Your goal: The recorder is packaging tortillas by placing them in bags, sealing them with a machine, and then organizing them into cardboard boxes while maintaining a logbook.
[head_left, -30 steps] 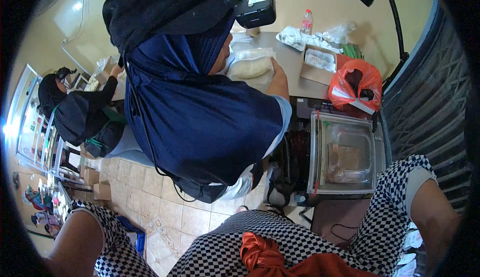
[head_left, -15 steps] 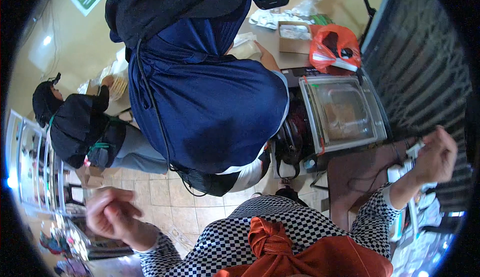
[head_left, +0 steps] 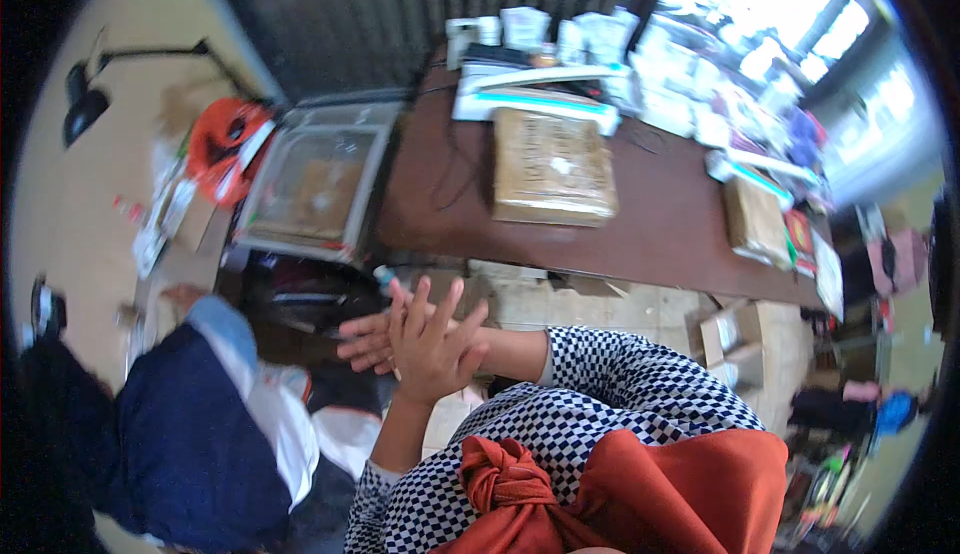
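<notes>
Nearest the camera, a knotted rust-orange cloth [head_left: 560, 484] lies against the person's checkered sleeves [head_left: 610, 384]. Just above it the left hand [head_left: 432, 339] rises from the lower edge with its fingers [head_left: 415, 299] spread wide and straight, gripping nothing. Pressed behind it is the right hand [head_left: 368, 342], reaching in from the right across the body; its fingers [head_left: 352, 332] are also stretched out and point left, past the left palm, and they hold nothing either (the two hands overlap, so how much they touch cannot be told). To the left of the fingertips, another person in a dark blue garment [head_left: 180, 444] with a white edge bends low. Beyond the fingertips runs a dark brown table [head_left: 660, 224]. On it, up and to the right of the fingers, rests a flat brown cardboard parcel [head_left: 550, 166], well apart from both hands. Up and to the left of the fingers sits a metal-framed box with a clear lid [head_left: 310, 189], and just past it an orange plastic bag [head_left: 222, 139]. Farthest off, white packets and boxes [head_left: 560, 34] crowd the table's back edge before a corrugated metal shutter [head_left: 400, 14].
</notes>
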The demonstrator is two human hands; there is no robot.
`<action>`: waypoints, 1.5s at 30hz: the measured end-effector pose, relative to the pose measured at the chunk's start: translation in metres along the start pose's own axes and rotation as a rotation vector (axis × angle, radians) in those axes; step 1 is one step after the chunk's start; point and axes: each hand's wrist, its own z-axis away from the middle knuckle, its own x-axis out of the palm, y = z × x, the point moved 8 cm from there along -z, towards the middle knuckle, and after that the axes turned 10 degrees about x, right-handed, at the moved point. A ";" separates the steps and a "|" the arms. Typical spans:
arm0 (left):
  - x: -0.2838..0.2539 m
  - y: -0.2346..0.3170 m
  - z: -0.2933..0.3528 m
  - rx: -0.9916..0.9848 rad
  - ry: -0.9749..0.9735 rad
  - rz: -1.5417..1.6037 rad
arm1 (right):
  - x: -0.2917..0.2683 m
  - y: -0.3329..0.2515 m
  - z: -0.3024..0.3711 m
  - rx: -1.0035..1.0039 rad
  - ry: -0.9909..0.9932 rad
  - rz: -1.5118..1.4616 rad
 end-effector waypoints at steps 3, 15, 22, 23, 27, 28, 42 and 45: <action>0.054 -0.002 0.024 0.056 0.249 0.226 | 0.045 -0.048 0.031 0.068 -0.102 -0.053; 0.169 0.017 0.083 -0.642 -0.301 0.331 | -0.127 -0.284 0.303 0.332 1.779 1.926; 0.161 0.065 0.103 -1.004 -0.020 0.308 | -0.070 -0.288 0.267 -0.046 1.135 1.697; 0.160 0.071 0.106 -1.033 0.043 0.280 | -0.078 -0.283 0.275 0.033 1.146 1.497; 0.141 0.087 0.080 -1.213 0.106 0.364 | -0.060 -0.271 0.287 0.377 1.286 1.102; 0.135 0.093 0.076 -1.219 0.101 0.409 | -0.058 -0.266 0.278 0.417 1.218 1.088; 0.044 0.075 0.141 -1.521 0.803 0.999 | -0.052 -0.175 0.085 0.606 0.495 0.626; 0.087 0.064 0.197 -1.480 1.394 1.442 | -0.062 -0.135 0.044 0.746 0.507 0.478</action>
